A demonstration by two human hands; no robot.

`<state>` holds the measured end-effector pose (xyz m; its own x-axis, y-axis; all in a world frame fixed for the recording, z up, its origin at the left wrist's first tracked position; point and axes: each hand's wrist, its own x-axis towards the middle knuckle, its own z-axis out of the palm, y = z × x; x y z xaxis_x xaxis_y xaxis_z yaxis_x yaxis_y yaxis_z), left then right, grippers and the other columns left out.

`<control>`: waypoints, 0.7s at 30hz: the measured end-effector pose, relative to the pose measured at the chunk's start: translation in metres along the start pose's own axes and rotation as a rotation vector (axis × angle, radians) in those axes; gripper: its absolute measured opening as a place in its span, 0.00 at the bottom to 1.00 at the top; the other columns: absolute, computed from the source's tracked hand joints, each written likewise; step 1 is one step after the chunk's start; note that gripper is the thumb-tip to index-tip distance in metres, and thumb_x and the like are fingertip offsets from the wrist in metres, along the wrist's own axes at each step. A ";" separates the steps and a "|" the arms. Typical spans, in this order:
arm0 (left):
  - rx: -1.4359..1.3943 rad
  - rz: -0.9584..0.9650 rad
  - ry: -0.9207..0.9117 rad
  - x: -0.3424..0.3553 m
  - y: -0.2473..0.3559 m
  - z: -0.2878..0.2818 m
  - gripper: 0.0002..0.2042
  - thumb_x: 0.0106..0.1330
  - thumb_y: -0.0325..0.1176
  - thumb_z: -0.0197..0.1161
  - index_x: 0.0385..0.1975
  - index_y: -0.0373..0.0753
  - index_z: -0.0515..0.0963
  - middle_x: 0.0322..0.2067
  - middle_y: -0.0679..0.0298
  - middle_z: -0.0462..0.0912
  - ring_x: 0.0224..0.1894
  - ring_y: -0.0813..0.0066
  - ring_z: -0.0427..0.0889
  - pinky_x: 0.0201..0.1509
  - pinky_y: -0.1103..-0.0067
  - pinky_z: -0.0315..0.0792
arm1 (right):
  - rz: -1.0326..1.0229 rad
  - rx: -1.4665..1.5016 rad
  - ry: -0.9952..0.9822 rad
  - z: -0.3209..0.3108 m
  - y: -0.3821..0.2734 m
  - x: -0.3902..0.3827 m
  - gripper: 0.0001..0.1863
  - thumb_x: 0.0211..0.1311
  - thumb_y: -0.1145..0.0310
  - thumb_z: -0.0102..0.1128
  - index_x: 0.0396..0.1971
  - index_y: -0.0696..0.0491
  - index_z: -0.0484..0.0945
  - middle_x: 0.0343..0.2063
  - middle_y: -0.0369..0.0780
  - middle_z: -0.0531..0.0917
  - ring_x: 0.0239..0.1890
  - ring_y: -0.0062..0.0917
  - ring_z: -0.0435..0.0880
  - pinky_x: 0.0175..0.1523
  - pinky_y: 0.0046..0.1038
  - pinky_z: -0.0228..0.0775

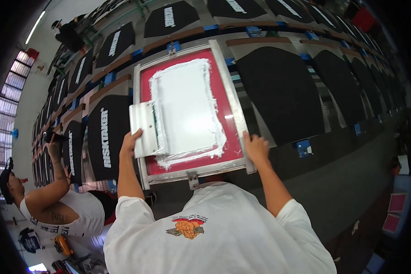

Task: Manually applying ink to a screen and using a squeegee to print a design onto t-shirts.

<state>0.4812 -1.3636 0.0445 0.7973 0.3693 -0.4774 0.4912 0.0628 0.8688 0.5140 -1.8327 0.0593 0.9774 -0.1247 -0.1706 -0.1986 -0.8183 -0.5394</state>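
Note:
In front of me is a screen printing frame (232,102) with pale metal rails and a red mesh border. Thick white ink (187,109) covers its middle in a rough rectangle. A wide pale squeegee (143,125) lies over the left rail, its blade side against the ink. My left hand (131,142) is closed at the squeegee's outer edge, thumb on top; its other fingers are hidden, and whether it also grips the rail I cannot tell. At the lower right rail, my right hand (257,148) holds the frame's edge, thumb against the metal.
Plain black fabric panels (281,93) lie on boards to the right. Panels with white lettering (106,137) line the left and far rows. Blue clamps (303,148) stick out along the table edge. A co-worker (73,201) stands close on my left; another person (68,34) is farther back.

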 end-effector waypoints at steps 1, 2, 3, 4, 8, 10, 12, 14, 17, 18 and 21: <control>-0.029 0.002 -0.008 0.001 -0.005 0.004 0.21 0.60 0.40 0.64 0.47 0.32 0.73 0.37 0.58 0.82 0.35 0.68 0.82 0.41 0.73 0.76 | 0.213 0.201 -0.284 0.013 0.019 0.016 0.37 0.63 0.40 0.40 0.39 0.64 0.78 0.38 0.59 0.79 0.45 0.50 0.77 0.51 0.42 0.67; -0.056 0.005 -0.021 0.001 -0.006 0.010 0.21 0.60 0.40 0.64 0.47 0.31 0.73 0.37 0.58 0.81 0.35 0.67 0.82 0.41 0.72 0.76 | 0.210 0.393 -0.231 0.031 0.034 0.018 0.40 0.63 0.36 0.33 0.38 0.62 0.78 0.39 0.59 0.78 0.49 0.51 0.75 0.54 0.41 0.66; -0.081 0.001 -0.027 -0.005 -0.007 0.012 0.21 0.60 0.40 0.64 0.47 0.31 0.73 0.37 0.57 0.81 0.35 0.67 0.82 0.41 0.72 0.76 | 0.189 0.400 -0.174 0.033 0.036 0.013 0.37 0.64 0.38 0.36 0.38 0.61 0.79 0.37 0.57 0.80 0.47 0.50 0.77 0.52 0.40 0.67; -0.085 0.012 -0.021 -0.014 -0.007 0.012 0.21 0.59 0.39 0.65 0.46 0.30 0.74 0.37 0.57 0.81 0.35 0.67 0.82 0.42 0.72 0.76 | 0.216 0.428 -0.189 0.019 0.029 0.007 0.35 0.64 0.39 0.38 0.38 0.60 0.79 0.36 0.56 0.80 0.46 0.50 0.77 0.51 0.39 0.67; -0.055 0.104 -0.054 -0.047 0.041 0.055 0.23 0.57 0.40 0.66 0.47 0.30 0.73 0.36 0.57 0.82 0.34 0.68 0.82 0.40 0.73 0.76 | 0.270 0.495 -0.131 -0.040 0.038 -0.011 0.32 0.63 0.42 0.43 0.39 0.60 0.79 0.35 0.54 0.82 0.42 0.47 0.80 0.47 0.37 0.69; -0.041 0.135 -0.080 -0.057 0.062 0.093 0.23 0.57 0.40 0.67 0.46 0.30 0.73 0.36 0.58 0.82 0.33 0.68 0.82 0.40 0.73 0.77 | 0.268 0.544 -0.107 -0.064 0.067 -0.004 0.31 0.63 0.43 0.44 0.40 0.60 0.79 0.34 0.53 0.82 0.41 0.45 0.81 0.46 0.36 0.69; 0.028 0.166 -0.099 -0.050 0.080 0.125 0.23 0.55 0.40 0.68 0.44 0.30 0.74 0.34 0.59 0.81 0.32 0.69 0.82 0.38 0.74 0.77 | 0.286 0.633 -0.059 -0.089 0.090 0.006 0.30 0.63 0.44 0.47 0.41 0.60 0.79 0.33 0.50 0.83 0.39 0.40 0.82 0.44 0.34 0.71; -0.014 0.152 -0.134 -0.045 0.094 0.195 0.22 0.55 0.39 0.68 0.44 0.29 0.74 0.34 0.58 0.82 0.33 0.69 0.82 0.39 0.73 0.76 | 0.269 0.663 -0.022 -0.126 0.137 0.035 0.30 0.63 0.44 0.49 0.40 0.61 0.79 0.32 0.49 0.83 0.38 0.36 0.83 0.43 0.32 0.71; -0.064 0.110 -0.165 -0.045 0.100 0.283 0.21 0.56 0.37 0.67 0.44 0.28 0.74 0.35 0.56 0.82 0.33 0.68 0.82 0.39 0.73 0.76 | 0.307 0.624 -0.005 -0.180 0.185 0.068 0.32 0.61 0.42 0.50 0.37 0.61 0.80 0.31 0.50 0.83 0.37 0.36 0.83 0.42 0.32 0.71; -0.060 0.085 -0.164 -0.042 0.099 0.305 0.20 0.57 0.36 0.67 0.44 0.28 0.74 0.35 0.56 0.81 0.33 0.67 0.82 0.39 0.72 0.77 | 0.294 0.587 -0.009 -0.194 0.201 0.080 0.32 0.60 0.41 0.51 0.36 0.61 0.80 0.31 0.50 0.83 0.37 0.36 0.83 0.42 0.33 0.71; -0.111 0.070 -0.194 -0.045 0.106 0.344 0.21 0.57 0.36 0.67 0.44 0.28 0.74 0.36 0.54 0.81 0.33 0.65 0.83 0.39 0.70 0.77 | 0.295 0.516 -0.050 -0.223 0.215 0.103 0.34 0.58 0.40 0.52 0.35 0.63 0.80 0.32 0.51 0.83 0.38 0.39 0.83 0.43 0.34 0.70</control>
<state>0.6179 -1.6922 0.1130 0.8857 0.1924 -0.4225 0.3993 0.1484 0.9047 0.5884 -2.1468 0.1098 0.8737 -0.2682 -0.4059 -0.4827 -0.3733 -0.7923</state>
